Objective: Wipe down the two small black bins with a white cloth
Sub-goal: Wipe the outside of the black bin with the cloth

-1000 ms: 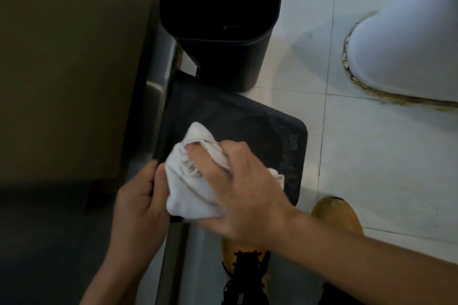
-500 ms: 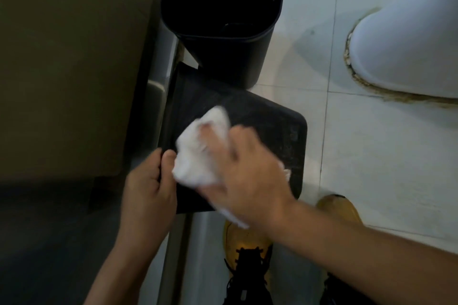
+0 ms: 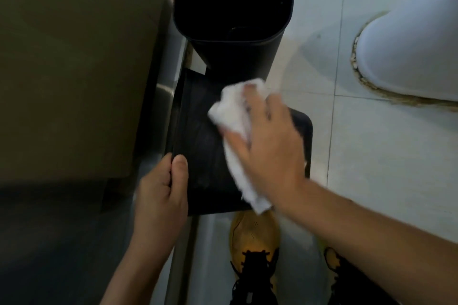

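Observation:
A small black bin (image 3: pixel 198 146) lies tipped on its side in front of me, its flat face up. My left hand (image 3: pixel 161 190) grips its near left edge, thumb on top. My right hand (image 3: pixel 267 141) holds a crumpled white cloth (image 3: pixel 233 119) and presses it on the far part of that face. The cloth's tail hangs past the bin's near edge. A second black bin (image 3: pixel 235 2) stands upright just beyond, its mouth open and dark inside.
A beige cabinet or wall (image 3: pixel 74 57) fills the left. A metal strip (image 3: pixel 183 255) runs along the floor beside it. White floor tiles (image 3: pixel 384 168) spread to the right, with a white toilet base (image 3: pixel 409 52) at the upper right. My yellow shoes (image 3: pixel 255 238) stand below the bin.
My right hand has swept the cloth away from me and to the right across the tipped bin's face. My left hand keeps its grip on the bin's near left edge.

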`<action>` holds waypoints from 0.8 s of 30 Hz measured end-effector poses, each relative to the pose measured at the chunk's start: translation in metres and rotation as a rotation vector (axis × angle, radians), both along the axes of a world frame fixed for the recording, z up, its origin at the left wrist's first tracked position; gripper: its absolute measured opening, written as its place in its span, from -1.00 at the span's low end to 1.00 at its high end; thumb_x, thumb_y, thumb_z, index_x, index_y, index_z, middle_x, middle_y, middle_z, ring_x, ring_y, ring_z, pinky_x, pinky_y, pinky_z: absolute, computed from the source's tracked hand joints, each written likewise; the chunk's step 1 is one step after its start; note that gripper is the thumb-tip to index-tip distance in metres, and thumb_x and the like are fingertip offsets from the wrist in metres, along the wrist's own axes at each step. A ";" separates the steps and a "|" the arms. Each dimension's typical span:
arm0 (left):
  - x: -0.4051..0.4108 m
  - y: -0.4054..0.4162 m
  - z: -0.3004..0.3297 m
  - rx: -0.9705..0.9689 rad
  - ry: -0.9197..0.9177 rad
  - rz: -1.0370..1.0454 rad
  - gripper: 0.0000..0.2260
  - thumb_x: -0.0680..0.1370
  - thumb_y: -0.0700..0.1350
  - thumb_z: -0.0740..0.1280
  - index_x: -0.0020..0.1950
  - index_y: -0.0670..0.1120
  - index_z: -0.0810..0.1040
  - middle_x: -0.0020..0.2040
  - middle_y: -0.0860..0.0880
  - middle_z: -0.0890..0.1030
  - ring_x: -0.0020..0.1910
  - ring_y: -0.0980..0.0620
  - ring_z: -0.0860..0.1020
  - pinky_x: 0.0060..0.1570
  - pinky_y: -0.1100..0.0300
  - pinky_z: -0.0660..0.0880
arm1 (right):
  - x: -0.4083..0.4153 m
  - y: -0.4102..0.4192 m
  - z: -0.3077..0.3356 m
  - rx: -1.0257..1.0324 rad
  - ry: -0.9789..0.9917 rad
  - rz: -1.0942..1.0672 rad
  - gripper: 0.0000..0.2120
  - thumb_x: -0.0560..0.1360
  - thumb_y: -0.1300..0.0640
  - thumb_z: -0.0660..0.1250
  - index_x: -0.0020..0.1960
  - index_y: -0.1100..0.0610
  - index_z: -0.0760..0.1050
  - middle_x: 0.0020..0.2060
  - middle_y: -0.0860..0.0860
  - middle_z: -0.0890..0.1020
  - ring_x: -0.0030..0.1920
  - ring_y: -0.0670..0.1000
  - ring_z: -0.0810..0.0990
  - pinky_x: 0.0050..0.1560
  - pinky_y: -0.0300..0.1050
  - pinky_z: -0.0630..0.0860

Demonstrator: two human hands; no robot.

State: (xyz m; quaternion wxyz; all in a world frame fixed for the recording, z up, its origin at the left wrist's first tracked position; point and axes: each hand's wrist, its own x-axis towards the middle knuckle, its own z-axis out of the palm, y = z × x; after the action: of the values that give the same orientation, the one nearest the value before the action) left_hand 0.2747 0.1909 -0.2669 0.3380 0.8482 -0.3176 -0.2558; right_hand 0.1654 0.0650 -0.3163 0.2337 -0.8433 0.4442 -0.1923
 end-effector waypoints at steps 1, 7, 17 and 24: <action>0.002 0.001 -0.001 0.016 0.020 0.000 -0.62 0.64 0.03 0.11 -0.25 -0.17 0.44 -0.40 -0.14 0.48 -0.48 -0.04 0.44 -0.51 -0.06 0.36 | -0.002 0.020 0.002 -0.016 -0.019 0.079 -0.39 0.56 -0.24 0.16 0.48 0.08 0.20 0.14 0.12 0.41 -0.02 0.09 0.48 -0.21 -0.09 0.51; -0.003 0.010 -0.003 -0.008 0.002 0.018 -0.63 0.65 0.06 0.12 -0.24 -0.12 0.46 -0.37 -0.07 0.51 -0.45 0.03 0.47 -0.48 0.04 0.39 | 0.000 0.036 0.008 -0.128 -0.096 0.237 -0.41 0.52 -0.18 0.26 0.42 0.12 0.30 0.00 0.14 0.51 -0.10 0.12 0.50 -0.28 0.05 0.55; -0.011 0.005 0.005 0.013 0.011 0.054 -0.53 0.61 0.20 0.07 -0.29 -0.12 0.42 -0.42 -0.19 0.45 -0.49 -0.10 0.40 -0.52 -0.06 0.33 | -0.029 -0.016 -0.018 0.057 0.017 -0.103 -0.43 0.60 -0.26 0.16 0.47 0.05 0.33 0.10 0.08 0.48 0.01 0.07 0.51 -0.19 -0.15 0.40; -0.007 -0.001 0.005 -0.056 0.073 -0.024 -0.77 0.66 -0.04 0.11 0.29 0.09 0.42 0.04 0.25 0.55 0.00 0.27 0.55 -0.13 0.46 0.45 | -0.032 0.012 -0.010 0.073 0.069 -0.094 -0.33 0.55 -0.34 0.13 0.48 0.07 0.21 0.11 0.12 0.47 0.00 0.10 0.51 -0.21 -0.03 0.56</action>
State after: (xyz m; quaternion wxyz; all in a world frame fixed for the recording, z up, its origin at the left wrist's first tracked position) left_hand 0.2680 0.1904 -0.2616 0.3700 0.8246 -0.3223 -0.2816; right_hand 0.1337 0.0771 -0.3261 0.2395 -0.8184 0.4980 -0.1574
